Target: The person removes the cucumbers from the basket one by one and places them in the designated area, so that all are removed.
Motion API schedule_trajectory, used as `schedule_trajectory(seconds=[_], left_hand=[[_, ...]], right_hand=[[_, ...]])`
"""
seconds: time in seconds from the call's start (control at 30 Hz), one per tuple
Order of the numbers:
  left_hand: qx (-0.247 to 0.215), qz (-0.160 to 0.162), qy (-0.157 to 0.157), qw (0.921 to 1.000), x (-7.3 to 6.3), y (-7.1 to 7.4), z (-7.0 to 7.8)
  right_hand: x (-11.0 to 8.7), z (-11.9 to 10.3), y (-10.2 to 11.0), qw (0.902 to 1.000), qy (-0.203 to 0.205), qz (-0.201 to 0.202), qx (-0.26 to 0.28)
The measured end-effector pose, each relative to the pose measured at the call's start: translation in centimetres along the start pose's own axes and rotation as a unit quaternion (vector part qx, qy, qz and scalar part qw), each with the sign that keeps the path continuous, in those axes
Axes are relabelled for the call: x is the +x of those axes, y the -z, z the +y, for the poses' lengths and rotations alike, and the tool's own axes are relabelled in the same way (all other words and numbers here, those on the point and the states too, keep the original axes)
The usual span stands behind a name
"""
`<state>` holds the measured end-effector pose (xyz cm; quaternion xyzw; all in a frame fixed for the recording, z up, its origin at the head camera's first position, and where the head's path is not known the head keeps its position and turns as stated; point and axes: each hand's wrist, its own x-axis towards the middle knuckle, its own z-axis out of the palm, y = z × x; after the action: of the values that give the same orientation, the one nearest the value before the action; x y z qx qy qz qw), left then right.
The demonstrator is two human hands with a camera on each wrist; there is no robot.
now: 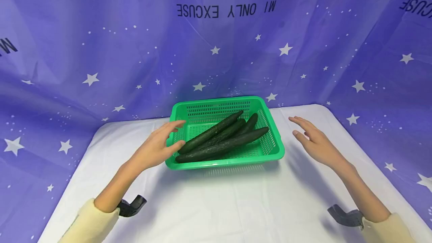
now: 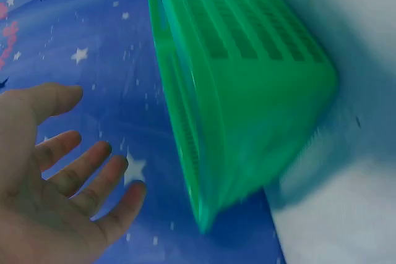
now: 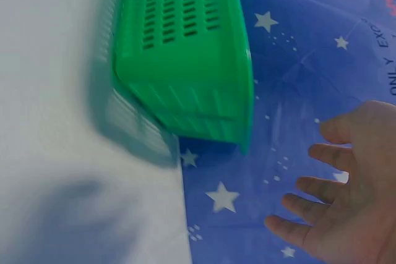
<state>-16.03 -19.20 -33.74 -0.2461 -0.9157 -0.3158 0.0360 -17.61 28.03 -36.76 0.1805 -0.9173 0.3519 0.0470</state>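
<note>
The green basket [image 1: 224, 163] stands on the white cloth [image 1: 229, 201], close to the starry backdrop [image 1: 135, 59]. Four cucumbers [image 1: 224, 147] lie inside it, bunched together and slanting across the floor with their ends overlapping. As far as the pictures show, the filling looks done — these cucumbers are all within the rim — while any handling of the basket itself seems still to be done. The left hand [image 1: 156, 144] hovers by one short end, fingers spread wide and holding nothing; its wrist view shows a gap to the basket's wall. The right hand [image 1: 317, 146] is off the opposite end, also wide and without a hold — plainly apart from the rim.
</note>
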Motion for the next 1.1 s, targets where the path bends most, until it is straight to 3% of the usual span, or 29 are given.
schedule_trajectory(seconds=[0.2,0.37,0.5,0.87,1.1], left_hand=[[-0.051,-0.033,-0.029,0.9977,2.4,-2.8,1.1],[-0.083,-0.057,-0.03,0.9945,4.0,-5.4,1.5],[-0.093,-0.075,-0.026,0.9925,5.1,-6.9,1.6],[-0.1,-0.12,-0.03,0.9872,7.0,-9.4,1.9],[-0.071,-0.14,-0.025,0.9874,7.6,-10.3,1.7]], right_hand=[[1.2,1.2,-2.1,0.9949,-0.047,-0.028,0.085],[2.4,2.3,-3.6,0.9767,-0.067,-0.044,0.199],[3.2,2.7,-4.6,0.9639,-0.076,-0.053,0.25],[4.1,2.9,-6.4,0.9324,-0.095,-0.06,0.344],[4.2,3.0,-7.1,0.9094,-0.105,-0.056,0.398]])
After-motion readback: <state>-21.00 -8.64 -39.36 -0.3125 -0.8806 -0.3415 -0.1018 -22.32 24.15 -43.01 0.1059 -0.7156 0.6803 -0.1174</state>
